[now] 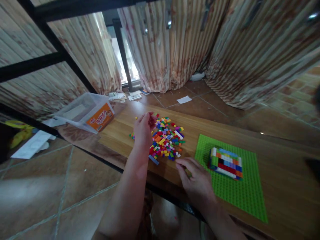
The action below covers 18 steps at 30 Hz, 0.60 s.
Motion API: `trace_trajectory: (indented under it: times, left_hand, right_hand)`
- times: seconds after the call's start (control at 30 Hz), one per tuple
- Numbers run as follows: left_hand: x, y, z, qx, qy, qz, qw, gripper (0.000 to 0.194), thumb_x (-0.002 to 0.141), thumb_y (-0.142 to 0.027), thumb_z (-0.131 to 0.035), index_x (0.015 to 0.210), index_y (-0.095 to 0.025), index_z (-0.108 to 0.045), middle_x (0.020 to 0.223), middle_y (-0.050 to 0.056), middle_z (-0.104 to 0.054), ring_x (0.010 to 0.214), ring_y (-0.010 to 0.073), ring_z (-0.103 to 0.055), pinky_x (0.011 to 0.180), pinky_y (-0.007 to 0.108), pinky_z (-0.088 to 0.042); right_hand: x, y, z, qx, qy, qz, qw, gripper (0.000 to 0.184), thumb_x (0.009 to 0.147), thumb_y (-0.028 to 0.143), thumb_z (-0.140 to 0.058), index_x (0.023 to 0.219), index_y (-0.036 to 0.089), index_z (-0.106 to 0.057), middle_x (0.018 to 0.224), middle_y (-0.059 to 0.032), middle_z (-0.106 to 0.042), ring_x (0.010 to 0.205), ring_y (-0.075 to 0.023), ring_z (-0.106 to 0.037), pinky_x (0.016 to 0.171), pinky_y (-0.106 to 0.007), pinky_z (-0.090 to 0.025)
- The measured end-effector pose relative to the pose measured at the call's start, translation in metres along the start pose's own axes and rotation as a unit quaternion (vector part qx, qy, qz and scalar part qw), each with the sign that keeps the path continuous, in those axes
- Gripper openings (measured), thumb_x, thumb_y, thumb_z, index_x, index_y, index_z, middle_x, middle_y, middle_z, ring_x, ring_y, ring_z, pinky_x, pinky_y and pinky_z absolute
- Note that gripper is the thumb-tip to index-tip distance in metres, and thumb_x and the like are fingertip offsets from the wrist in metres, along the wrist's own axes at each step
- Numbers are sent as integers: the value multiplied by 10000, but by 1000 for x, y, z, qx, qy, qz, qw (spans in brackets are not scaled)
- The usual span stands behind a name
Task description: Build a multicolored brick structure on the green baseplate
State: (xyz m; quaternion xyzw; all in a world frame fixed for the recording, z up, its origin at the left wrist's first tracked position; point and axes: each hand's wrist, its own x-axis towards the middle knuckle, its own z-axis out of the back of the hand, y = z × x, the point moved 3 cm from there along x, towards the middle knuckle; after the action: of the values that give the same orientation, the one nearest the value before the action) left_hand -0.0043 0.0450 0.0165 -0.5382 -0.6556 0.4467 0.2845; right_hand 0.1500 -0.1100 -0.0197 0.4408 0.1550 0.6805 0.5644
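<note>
as the left hand (pixel 144 129) is at the loose bricks (pixel 165 138) on the tabletop (pixel 192 133), a wide sweep could spill some over its edge. what this grip or the right hand (pixel 199 180) holds, i cannot tell.

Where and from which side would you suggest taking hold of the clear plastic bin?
I'd grip the clear plastic bin by its rim at two opposite walls, coming from above: it sits upright with its top open, so the edges look easy to reach.
</note>
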Motion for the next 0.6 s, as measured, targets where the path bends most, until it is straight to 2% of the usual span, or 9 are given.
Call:
trace_trajectory:
  times: [0.1, 0.2, 0.33, 0.47, 0.6]
  left_hand:
    - [7, -5, 13, -49, -31, 36, 998, 104, 848, -215, -575, 815, -146, -646, 645, -35, -617, 533, 47, -545, 567, 167, -424]
    - [9, -8, 18, -78, -34, 67, 994, 118, 868, -167, -538, 813, -138, -638, 628, -39, -596, 524, 40, -538, 559, 155, -429]
    - [8, -10, 21, -72, -28, 70, 994, 105, 863, -177, -559, 816, -139, -645, 637, -32, -603, 537, 45, -548, 568, 157, -443]
    - [7, -10, 21, -79, -9, 80, 994, 65, 821, -182, -608, 811, -137, -654, 638, -36, -617, 530, 42, -551, 563, 164, -439]
    - [5, -12, 19, -74, -2, 95, 993, 70, 802, -193, -632, 786, -131, -660, 618, -39, -619, 516, 34, -547, 538, 144, -432]
  right_hand:
    - [-3, 4, -21, -11, 44, 3, 999, 150, 932, 215, -534, 943, 229, -683, 892, -47, -704, 852, -194, -652, 777, -318, -515]
    - [-4, 10, -38, -42, 70, 7, 997, 129, 926, 257, -565, 975, 214, -676, 912, -59, -687, 860, -215, -630, 779, -344, -502]
    - [0, 22, -57, -118, 63, 22, 991, 154, 914, 294, -589, 987, 193, -680, 931, -92, -667, 877, -253, -603, 775, -382, -482]
    - [4, 30, -72, -195, 53, 33, 979, 161, 932, 254, -546, 900, 183, -687, 860, -107, -651, 832, -265, -572, 739, -393, -458]
    - [7, 29, -72, -173, 52, 27, 983, 164, 944, 230, -528, 858, 200, -664, 833, -77, -657, 811, -234, -593, 736, -354, -461]
